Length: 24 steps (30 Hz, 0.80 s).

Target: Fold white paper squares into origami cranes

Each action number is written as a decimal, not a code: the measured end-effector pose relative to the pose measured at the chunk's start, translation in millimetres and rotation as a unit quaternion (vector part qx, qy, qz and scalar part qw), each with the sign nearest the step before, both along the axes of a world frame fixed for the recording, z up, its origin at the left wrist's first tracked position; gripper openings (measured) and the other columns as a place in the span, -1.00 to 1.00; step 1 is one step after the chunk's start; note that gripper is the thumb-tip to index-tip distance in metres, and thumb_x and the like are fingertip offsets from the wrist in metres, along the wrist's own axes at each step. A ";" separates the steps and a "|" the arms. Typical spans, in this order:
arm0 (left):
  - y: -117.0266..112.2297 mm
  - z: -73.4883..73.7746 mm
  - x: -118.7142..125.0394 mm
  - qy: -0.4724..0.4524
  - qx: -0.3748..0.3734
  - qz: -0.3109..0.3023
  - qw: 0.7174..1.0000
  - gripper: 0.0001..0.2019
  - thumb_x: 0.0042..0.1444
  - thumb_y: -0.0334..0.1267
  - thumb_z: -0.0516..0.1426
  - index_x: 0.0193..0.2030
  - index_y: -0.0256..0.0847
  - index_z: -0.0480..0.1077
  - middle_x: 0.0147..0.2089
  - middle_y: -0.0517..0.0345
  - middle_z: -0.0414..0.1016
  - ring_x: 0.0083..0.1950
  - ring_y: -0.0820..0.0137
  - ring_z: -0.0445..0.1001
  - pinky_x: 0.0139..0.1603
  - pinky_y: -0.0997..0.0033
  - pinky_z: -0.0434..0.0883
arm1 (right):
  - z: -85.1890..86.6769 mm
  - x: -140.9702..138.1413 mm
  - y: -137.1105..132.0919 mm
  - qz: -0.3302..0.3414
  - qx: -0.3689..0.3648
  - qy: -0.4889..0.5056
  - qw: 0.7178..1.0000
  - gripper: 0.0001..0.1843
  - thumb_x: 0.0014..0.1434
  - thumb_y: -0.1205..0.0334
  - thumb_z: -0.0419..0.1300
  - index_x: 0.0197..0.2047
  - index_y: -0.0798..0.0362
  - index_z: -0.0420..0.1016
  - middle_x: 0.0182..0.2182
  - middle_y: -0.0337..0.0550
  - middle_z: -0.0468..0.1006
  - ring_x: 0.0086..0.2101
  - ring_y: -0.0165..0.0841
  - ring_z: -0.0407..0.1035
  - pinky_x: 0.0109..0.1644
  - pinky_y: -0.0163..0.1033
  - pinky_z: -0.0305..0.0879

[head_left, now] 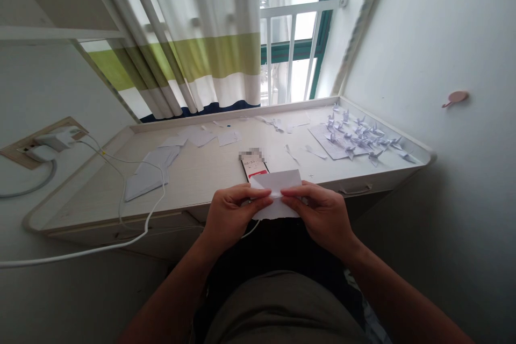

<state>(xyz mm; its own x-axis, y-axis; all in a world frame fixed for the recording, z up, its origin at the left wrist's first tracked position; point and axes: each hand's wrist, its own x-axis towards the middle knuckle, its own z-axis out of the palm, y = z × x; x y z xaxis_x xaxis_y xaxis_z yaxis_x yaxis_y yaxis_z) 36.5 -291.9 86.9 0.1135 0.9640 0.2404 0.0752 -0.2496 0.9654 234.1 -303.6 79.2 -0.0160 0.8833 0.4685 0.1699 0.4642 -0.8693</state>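
A small white sheet of paper (278, 178) is held up just off the front edge of the desk, with a crease across its middle. My left hand (237, 209) pinches it from the left between thumb and fingers. From the other side my right hand (320, 209) pinches it the same way, the two thumbs close together along the crease. Behind the paper lies a phone (250, 163) with a timer on its screen, its lower part covered by the sheet. Several folded paper cranes (350, 151) stand at the desk's right end, some on a flat sheet (322, 137).
White paper sheets (151, 172) lie stacked on the desk's left side, with more pieces behind them. Torn paper strips (292, 153) are scattered near the middle and back. A white charging cable (121, 255) hangs across the left front edge from a wall socket (44, 142).
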 end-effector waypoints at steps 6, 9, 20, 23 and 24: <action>0.0 -7.3 -0.3 -0.007 -0.026 0.035 0.999 -0.84 0.01 -0.12 0.44 -0.30 -0.10 0.72 -0.29 0.10 0.72 -0.26 0.29 0.64 -0.22 0.39 0.56 | -3.7 -3.7 2.6 0.002 -0.027 0.028 0.999 -0.95 0.18 0.21 0.41 -0.25 -0.10 0.73 -0.32 -0.18 0.72 -0.31 -0.23 0.58 -0.19 -0.13 0.52; 1.1 -11.8 -1.6 0.023 -0.013 0.033 0.999 -0.84 0.05 -0.10 0.42 -0.30 -0.12 0.70 -0.30 0.10 0.72 -0.27 0.30 0.64 -0.24 0.41 0.53 | -5.3 -3.5 3.6 0.006 -0.050 0.018 0.999 -0.94 0.19 0.17 0.40 -0.26 -0.07 0.72 -0.35 -0.18 0.71 -0.32 -0.23 0.57 -0.19 -0.13 0.50; -2.4 -13.9 2.2 0.043 0.003 0.033 0.999 -0.82 0.08 -0.11 0.41 -0.21 -0.09 0.71 -0.25 0.11 0.73 -0.26 0.32 0.66 -0.22 0.43 0.56 | -4.4 -2.3 3.7 0.025 -0.080 0.022 0.996 -0.88 0.23 0.15 0.36 -0.26 0.00 0.68 -0.39 -0.19 0.67 -0.39 -0.32 0.49 -0.30 -0.22 0.41; -1.0 -13.8 4.2 0.039 0.013 0.024 0.999 -0.86 0.07 -0.15 0.41 -0.23 -0.09 0.72 -0.26 0.12 0.74 -0.27 0.32 0.67 -0.27 0.45 0.56 | -7.1 -2.5 4.7 0.033 -0.073 0.022 0.997 -0.89 0.23 0.16 0.37 -0.25 0.00 0.68 -0.39 -0.20 0.66 -0.39 -0.34 0.47 -0.30 -0.24 0.39; -0.5 -13.8 4.8 0.036 0.017 0.025 0.999 -0.88 0.08 -0.16 0.41 -0.25 -0.09 0.72 -0.27 0.12 0.74 -0.27 0.32 0.67 -0.28 0.46 0.56 | -8.0 -2.5 5.1 0.036 -0.068 0.020 0.997 -0.90 0.22 0.16 0.38 -0.23 -0.01 0.69 -0.38 -0.20 0.66 -0.38 -0.34 0.47 -0.29 -0.25 0.39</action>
